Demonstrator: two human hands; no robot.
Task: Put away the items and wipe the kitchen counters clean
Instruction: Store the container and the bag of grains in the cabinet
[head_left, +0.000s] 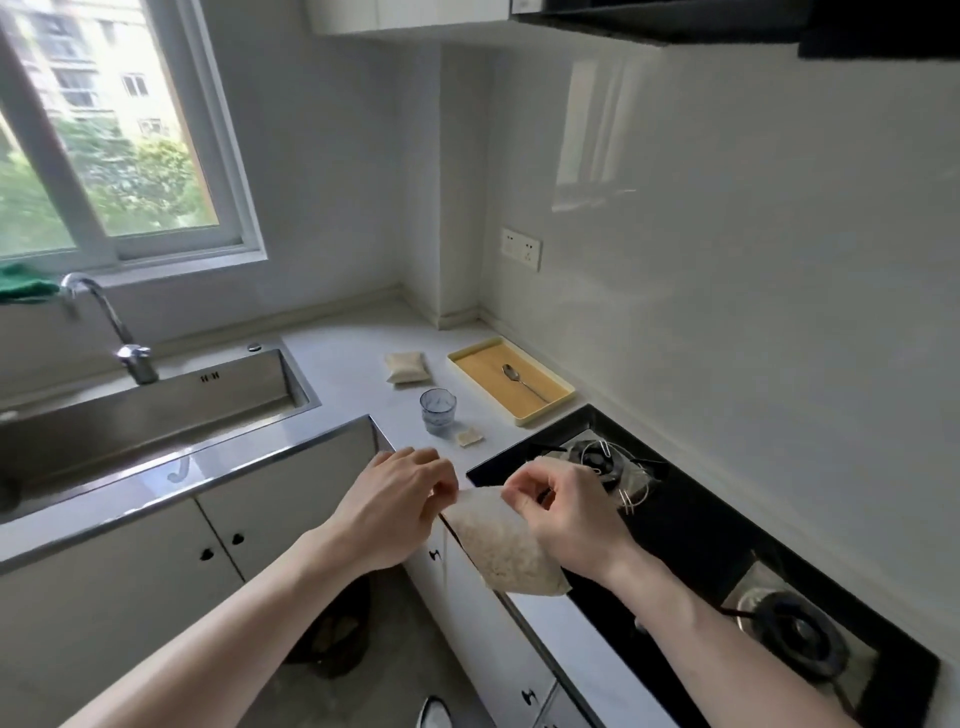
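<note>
Both hands are together at the top edge of a pouch (501, 540) of pale grain: left hand (400, 499) pinches the left corner, right hand (561, 512) pinches the right. The pouch hangs in the air over the front edge of the tabletop (343, 358), beside the black stove (691, 540).

Judgement: soft, floppy film, moderately heavy with loose fill; likely to sag and spill if tipped while open. Hold it at the top seam, or support it underneath.

Further back: a second pouch (406, 367), a small clear cup (438, 411), a torn scrap (469, 437), and a yellow tray (540, 410) holding a spoon (522, 382). The sink (156, 410) lies left. There is open room between sink and tray; the wall corner closes in behind.
</note>
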